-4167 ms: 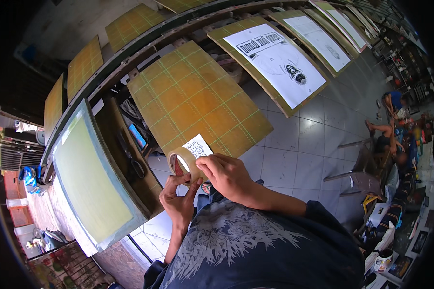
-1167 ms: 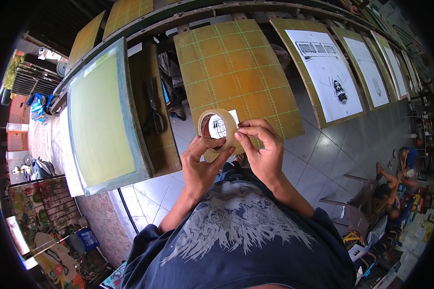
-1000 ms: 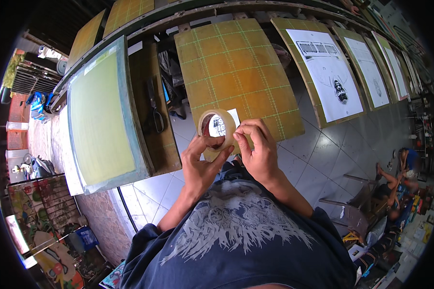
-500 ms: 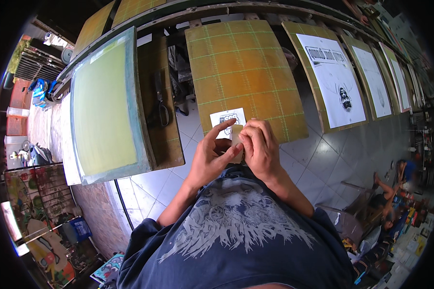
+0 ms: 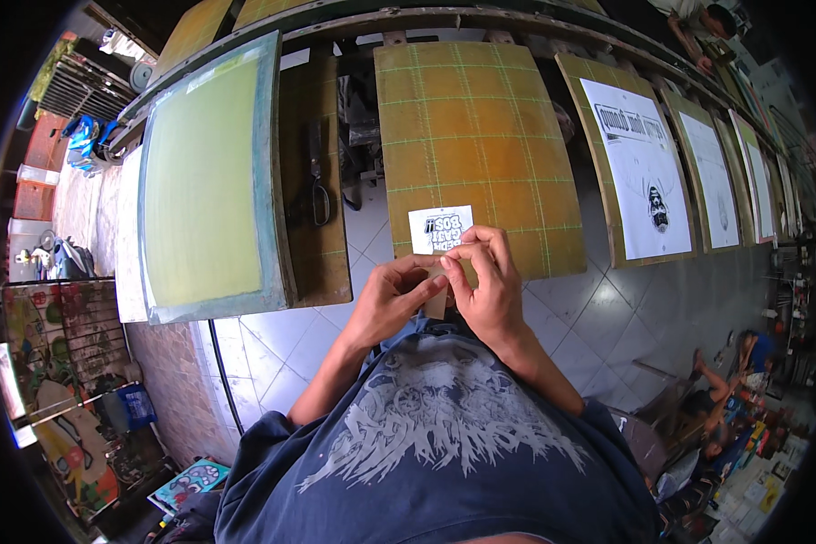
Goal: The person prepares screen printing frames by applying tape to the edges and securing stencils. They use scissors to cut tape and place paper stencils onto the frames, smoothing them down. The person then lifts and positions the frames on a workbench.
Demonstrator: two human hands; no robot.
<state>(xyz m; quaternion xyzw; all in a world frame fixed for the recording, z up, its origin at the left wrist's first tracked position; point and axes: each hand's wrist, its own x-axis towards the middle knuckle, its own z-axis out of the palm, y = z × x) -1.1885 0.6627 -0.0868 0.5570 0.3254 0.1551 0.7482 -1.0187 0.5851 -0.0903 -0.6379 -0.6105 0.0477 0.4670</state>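
In front of my shirt, both hands are brought together at the near edge of a brown board [image 5: 480, 136] marked with green grid lines. My left hand [image 5: 388, 301] grips a small flat tan piece [image 5: 437, 304], its thumb lying across it. The fingertips of my right hand [image 5: 488, 288] pinch at the upper end of the same piece. Fingers cover much of it, so its exact kind is unclear. Just beyond them, a small white sheet with black print [image 5: 431, 234] lies on the board's near edge, partly behind my fingers.
To the left stands a framed screen with yellow-green mesh [image 5: 204, 190]. Beside it, scissors [image 5: 319, 195] rest on a darker board. At right, boards carry white printed sheets [image 5: 642, 172]. A metal rail [image 5: 444, 18] runs behind. Other people [image 5: 721, 390] are at lower right and far right.
My fingers have drawn closer around the tan piece; my left index finger, stretched out before, is now bent in to it. The view has shifted, showing more of the small printed sheet.
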